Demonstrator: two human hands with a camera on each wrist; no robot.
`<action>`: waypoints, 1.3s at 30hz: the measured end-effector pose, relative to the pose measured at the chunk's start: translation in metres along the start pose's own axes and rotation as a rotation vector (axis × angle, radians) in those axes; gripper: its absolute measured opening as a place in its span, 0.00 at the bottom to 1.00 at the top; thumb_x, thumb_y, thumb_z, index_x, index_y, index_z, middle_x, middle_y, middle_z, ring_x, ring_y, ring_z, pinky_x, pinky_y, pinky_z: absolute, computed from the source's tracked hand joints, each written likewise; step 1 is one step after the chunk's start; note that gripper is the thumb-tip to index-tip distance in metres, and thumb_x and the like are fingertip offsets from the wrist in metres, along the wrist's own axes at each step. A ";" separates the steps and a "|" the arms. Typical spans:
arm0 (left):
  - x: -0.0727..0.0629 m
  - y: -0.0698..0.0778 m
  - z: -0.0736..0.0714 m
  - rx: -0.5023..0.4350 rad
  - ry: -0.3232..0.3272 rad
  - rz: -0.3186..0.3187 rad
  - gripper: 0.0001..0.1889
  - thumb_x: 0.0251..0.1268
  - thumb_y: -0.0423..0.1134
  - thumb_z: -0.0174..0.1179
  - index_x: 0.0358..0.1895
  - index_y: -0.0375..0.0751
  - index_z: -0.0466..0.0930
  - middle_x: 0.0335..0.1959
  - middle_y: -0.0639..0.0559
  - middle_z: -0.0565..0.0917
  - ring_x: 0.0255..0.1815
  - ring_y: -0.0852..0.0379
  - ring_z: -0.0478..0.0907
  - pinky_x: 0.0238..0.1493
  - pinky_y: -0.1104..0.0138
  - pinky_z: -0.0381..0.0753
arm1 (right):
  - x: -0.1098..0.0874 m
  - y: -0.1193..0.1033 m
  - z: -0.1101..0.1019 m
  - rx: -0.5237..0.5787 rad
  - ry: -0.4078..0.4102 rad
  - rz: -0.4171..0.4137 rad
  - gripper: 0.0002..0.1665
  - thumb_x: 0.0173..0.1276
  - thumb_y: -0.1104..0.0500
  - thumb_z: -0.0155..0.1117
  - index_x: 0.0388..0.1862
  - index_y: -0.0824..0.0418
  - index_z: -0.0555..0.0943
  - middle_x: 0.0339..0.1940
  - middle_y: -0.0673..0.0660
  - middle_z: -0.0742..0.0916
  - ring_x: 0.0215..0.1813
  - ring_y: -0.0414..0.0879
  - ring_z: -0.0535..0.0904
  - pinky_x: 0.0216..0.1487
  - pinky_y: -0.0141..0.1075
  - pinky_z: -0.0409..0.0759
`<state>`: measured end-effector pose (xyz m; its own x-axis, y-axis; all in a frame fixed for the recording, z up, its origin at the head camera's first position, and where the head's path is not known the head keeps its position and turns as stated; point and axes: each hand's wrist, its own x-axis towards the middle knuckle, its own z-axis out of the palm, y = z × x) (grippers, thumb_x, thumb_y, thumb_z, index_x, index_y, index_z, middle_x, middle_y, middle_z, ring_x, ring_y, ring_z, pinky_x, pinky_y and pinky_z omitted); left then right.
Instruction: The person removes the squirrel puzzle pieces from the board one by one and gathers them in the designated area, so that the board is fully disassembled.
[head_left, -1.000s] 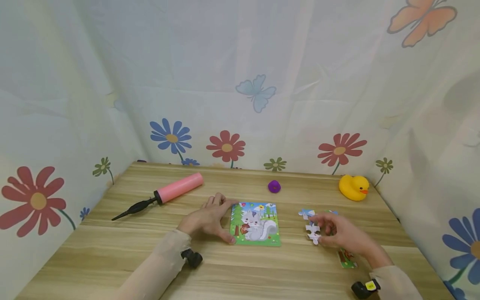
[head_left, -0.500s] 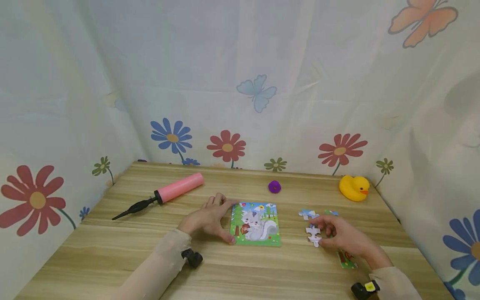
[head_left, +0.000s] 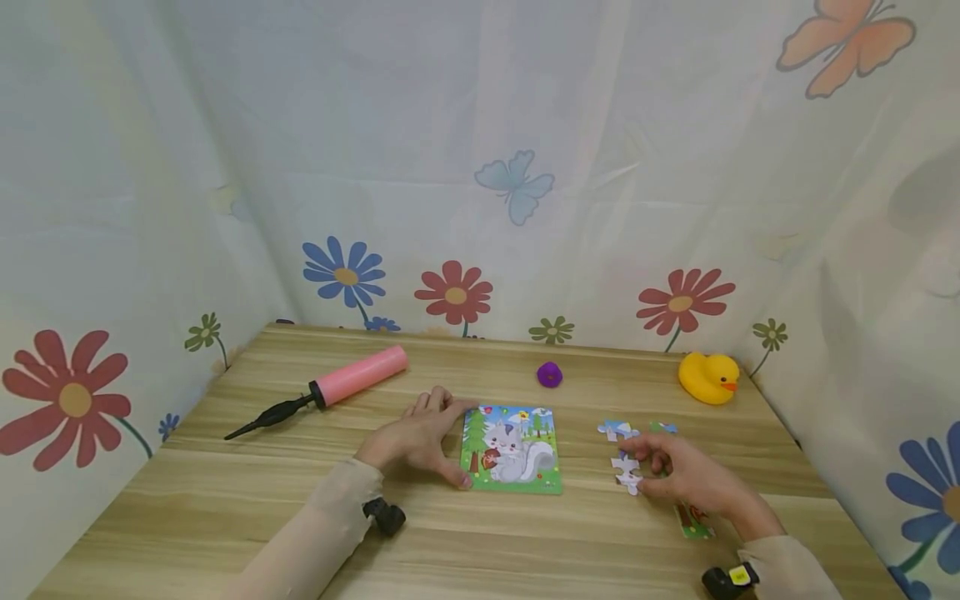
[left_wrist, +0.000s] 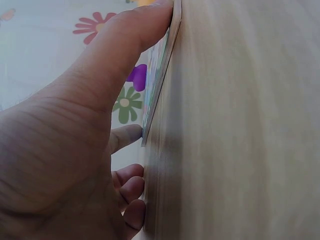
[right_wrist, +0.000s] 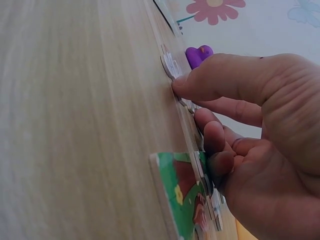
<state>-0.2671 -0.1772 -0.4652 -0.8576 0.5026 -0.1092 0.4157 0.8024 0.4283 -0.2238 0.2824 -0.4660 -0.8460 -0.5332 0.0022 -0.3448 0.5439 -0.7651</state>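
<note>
A square puzzle picture (head_left: 510,450) of a grey squirrel lies on the wooden table before me. My left hand (head_left: 420,437) spans its left side, thumb on the near corner and forefinger at the far one; in the left wrist view the thumb (left_wrist: 135,30) presses the edge. To the right, my right hand (head_left: 693,475) pinches a pale grey jigsaw piece (head_left: 627,473) between thumb and forefinger, low over the table. A blue-topped jigsaw piece (head_left: 617,430) lies just beyond it. Under the right hand, a green jigsaw piece (head_left: 694,522) shows partly; others there are hidden.
A pink hand pump (head_left: 360,377) with a black nozzle lies at the back left. A small purple toy (head_left: 550,375) stands behind the puzzle picture, and a yellow rubber duck (head_left: 708,378) at the back right. A flowered curtain (head_left: 420,167) encloses the table.
The grey piece at my right fingertips has shifted slightly towards me and lies flatter than a second ago. My left hand and the puzzle picture have stayed put.
</note>
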 end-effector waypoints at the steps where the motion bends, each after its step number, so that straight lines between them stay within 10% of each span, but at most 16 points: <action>1: 0.000 0.000 0.000 0.001 0.001 0.000 0.66 0.44 0.70 0.88 0.88 0.60 0.61 0.71 0.44 0.64 0.64 0.44 0.62 0.64 0.50 0.67 | 0.000 0.000 0.000 -0.002 0.000 0.001 0.32 0.73 0.65 0.78 0.73 0.70 0.81 0.56 0.61 0.85 0.44 0.49 0.74 0.45 0.33 0.76; 39: -0.001 0.000 0.002 0.011 0.009 0.004 0.66 0.45 0.69 0.88 0.89 0.59 0.61 0.71 0.44 0.65 0.64 0.44 0.62 0.64 0.51 0.67 | 0.004 -0.007 -0.002 0.005 0.096 0.053 0.40 0.73 0.59 0.81 0.80 0.62 0.76 0.60 0.62 0.84 0.51 0.53 0.77 0.48 0.35 0.80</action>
<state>-0.2659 -0.1771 -0.4666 -0.8586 0.5030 -0.0990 0.4225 0.8036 0.4191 -0.2256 0.2777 -0.4589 -0.8980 -0.4394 0.0229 -0.2967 0.5664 -0.7689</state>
